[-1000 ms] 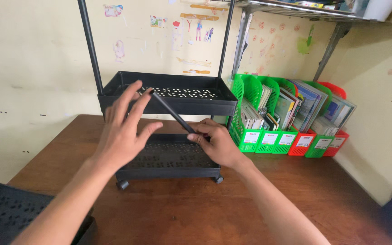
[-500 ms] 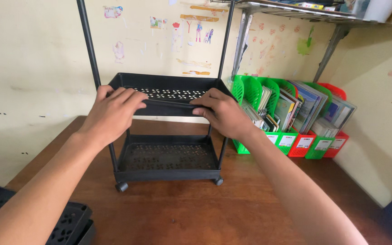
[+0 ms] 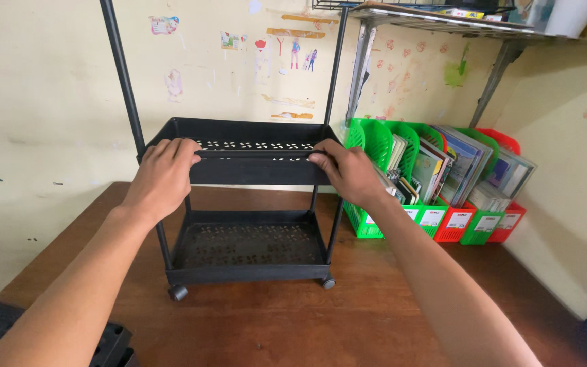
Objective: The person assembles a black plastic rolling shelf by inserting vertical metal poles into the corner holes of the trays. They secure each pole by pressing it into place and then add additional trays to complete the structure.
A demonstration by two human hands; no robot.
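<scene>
Gripping the near rim of the black perforated plastic upper tray (image 3: pixel 239 155) at frame centre, left hand (image 3: pixel 161 178) curls its fingers over the rim's left end, right hand (image 3: pixel 348 173) closed over the right end. Tray sits level on thin black metal poles (image 3: pixel 122 75) of a small rack. Black perforated lower tray (image 3: pixel 247 245) directly below, on small castor wheels (image 3: pixel 178 293), standing on brown wooden tabletop (image 3: pixel 321 319). Green and red plastic file holders (image 3: pixel 443 183) with papers just right of rack. Another black tray piece (image 3: pixel 113 343) at lower left edge.
</scene>
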